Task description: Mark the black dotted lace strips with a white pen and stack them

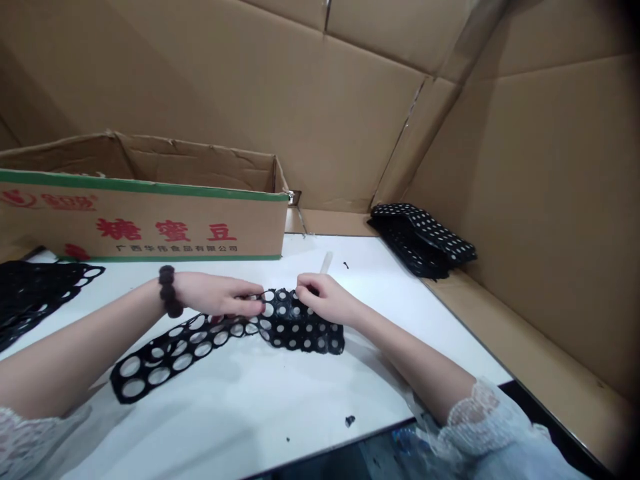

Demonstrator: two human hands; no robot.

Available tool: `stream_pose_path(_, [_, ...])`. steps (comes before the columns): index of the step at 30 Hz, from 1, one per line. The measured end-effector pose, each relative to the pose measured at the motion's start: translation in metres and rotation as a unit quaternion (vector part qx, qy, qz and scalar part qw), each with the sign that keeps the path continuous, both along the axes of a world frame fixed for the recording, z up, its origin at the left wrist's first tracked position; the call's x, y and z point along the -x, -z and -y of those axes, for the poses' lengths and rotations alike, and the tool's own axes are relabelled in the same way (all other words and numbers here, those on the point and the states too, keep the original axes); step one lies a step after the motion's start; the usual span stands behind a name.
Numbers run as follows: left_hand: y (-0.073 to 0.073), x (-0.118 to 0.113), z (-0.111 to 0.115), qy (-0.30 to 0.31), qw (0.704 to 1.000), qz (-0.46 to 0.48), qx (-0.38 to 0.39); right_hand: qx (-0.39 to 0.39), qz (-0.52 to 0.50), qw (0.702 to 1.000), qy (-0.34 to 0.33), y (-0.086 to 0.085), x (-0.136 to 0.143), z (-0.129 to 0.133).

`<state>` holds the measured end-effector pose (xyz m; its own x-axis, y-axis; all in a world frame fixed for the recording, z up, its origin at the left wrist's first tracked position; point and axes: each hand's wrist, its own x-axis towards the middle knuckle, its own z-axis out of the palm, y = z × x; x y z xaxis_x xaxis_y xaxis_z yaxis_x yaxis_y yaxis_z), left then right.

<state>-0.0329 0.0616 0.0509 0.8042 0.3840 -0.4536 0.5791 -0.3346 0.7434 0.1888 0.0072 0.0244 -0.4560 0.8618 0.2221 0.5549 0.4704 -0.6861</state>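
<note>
A black perforated strip [183, 347] with large round holes lies slanted across the white table. Its right end meets a black sheet [305, 337] with smaller pale dots. My left hand [220, 293] pinches the strip's upper edge where the two pieces meet. Closed around a thin translucent stick [327, 262], my right hand [325, 297] rests on the upper right part of the dotted sheet. The stick's lower end is hidden by my fingers.
An open cardboard box [200, 223] stands at the back left. Black holed pieces [40, 293] lie at the left edge. Folded dotted black pieces [425, 237] sit at the back right by a cardboard wall [560, 200]. A small black scrap [349, 421] lies near the front edge.
</note>
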Motion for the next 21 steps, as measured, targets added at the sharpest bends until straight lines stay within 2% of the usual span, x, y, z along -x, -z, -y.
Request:
stream_pose_path(2, [-0.003,-0.003,0.002,-0.035,0.995,0.022,-0.087,-0.028,0.031,0.999,-0.001,0.001,0.001,0.002])
stream_pose_path(4, [-0.002,-0.01,0.006,-0.025,0.992,0.042,-0.117,-0.057,0.062,0.996,-0.007,0.003,0.002,0.002])
stream_pose_path(7, [0.007,-0.019,0.011,0.005,0.994,0.066,-0.087,-0.159,0.098,0.982,0.041,0.005,0.005,0.003])
stream_pose_path(9, [0.014,-0.023,0.013,-0.006,0.995,0.076,-0.071,-0.227,0.118,0.962,0.1,0.005,0.007,0.006])
stream_pose_path(10, [0.017,-0.024,0.013,-0.014,0.994,0.083,-0.065,-0.237,0.128,0.955,0.123,0.006,0.009,0.009])
stream_pose_path(15, [0.023,-0.027,0.016,-0.051,0.991,0.12,-0.024,-0.123,0.154,0.973,0.12,0.016,0.019,0.02])
stream_pose_path(21, [0.028,-0.029,0.02,-0.053,0.988,0.147,-0.018,-0.018,0.002,0.998,0.062,0.019,0.024,0.022])
